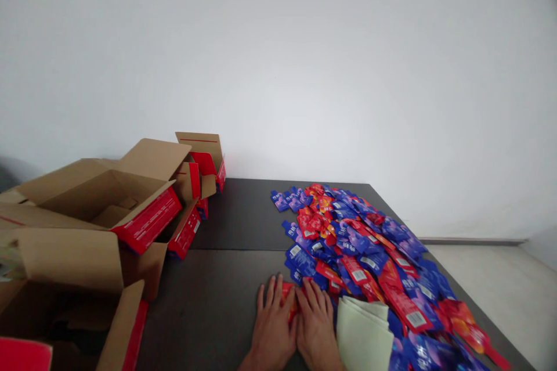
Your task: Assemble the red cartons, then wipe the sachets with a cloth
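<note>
My left hand [273, 321] lies palm down on the dark table [209, 301], fingers stretched forward. Beside it my right hand [315, 321] rests the same way, at the near edge of the heap, with the thumbs close together. A red sachet [287, 295] shows between and partly under both hands; how much of it they cover is hidden. Close to my right hand is a folded pale green sheet or cloth [364, 333], lying on the sachets. A blue sachet [301, 259] with a barcode lies just beyond my fingertips.
A wide heap of red and blue sachets [361, 237] spreads over the table's right side. Open red and brown cardboard boxes [150, 217] crowd the left, one near box [69, 260] with raised flaps. A white wall [278, 69] stands behind the table.
</note>
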The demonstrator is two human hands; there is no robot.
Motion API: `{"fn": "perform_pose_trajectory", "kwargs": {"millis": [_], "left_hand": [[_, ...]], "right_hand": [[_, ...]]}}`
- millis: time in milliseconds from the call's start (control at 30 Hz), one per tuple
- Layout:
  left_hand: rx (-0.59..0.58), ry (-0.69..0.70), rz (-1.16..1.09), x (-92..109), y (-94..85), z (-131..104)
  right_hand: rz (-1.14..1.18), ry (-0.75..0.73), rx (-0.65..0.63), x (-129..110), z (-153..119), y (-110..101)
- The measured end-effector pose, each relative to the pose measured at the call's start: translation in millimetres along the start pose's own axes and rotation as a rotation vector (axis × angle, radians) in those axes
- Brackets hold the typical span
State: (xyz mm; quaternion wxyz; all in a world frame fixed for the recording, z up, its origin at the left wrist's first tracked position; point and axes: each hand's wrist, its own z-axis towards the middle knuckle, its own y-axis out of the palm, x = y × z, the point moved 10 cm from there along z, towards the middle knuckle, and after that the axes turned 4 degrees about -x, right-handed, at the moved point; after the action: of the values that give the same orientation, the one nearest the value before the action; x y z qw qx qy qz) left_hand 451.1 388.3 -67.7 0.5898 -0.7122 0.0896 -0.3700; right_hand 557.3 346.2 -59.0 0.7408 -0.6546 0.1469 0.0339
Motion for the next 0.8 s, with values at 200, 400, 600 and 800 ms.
{"fn": "perform_pose_trajectory", "kwargs": {"millis": [200, 400, 600, 800], "left_hand": [[0.062, 0.022, 0.009, 3, -3.6, -4], [0.141, 0.049, 0.044, 3, -0.7, -8], [0.203, 0.069, 0.096, 2, 5.4, -9], [0.237, 0.073, 0.126, 3, 4.9, -11]], "right_hand": [[-0.032, -0.025, 0.002, -6, -3, 0], [-0.034, -0.037, 0.022, -11, -6, -6], [-0.015, -0.035, 0.052, -10, -7, -4], [0.048, -0.065, 0.071, -16, -12, -12]]}}
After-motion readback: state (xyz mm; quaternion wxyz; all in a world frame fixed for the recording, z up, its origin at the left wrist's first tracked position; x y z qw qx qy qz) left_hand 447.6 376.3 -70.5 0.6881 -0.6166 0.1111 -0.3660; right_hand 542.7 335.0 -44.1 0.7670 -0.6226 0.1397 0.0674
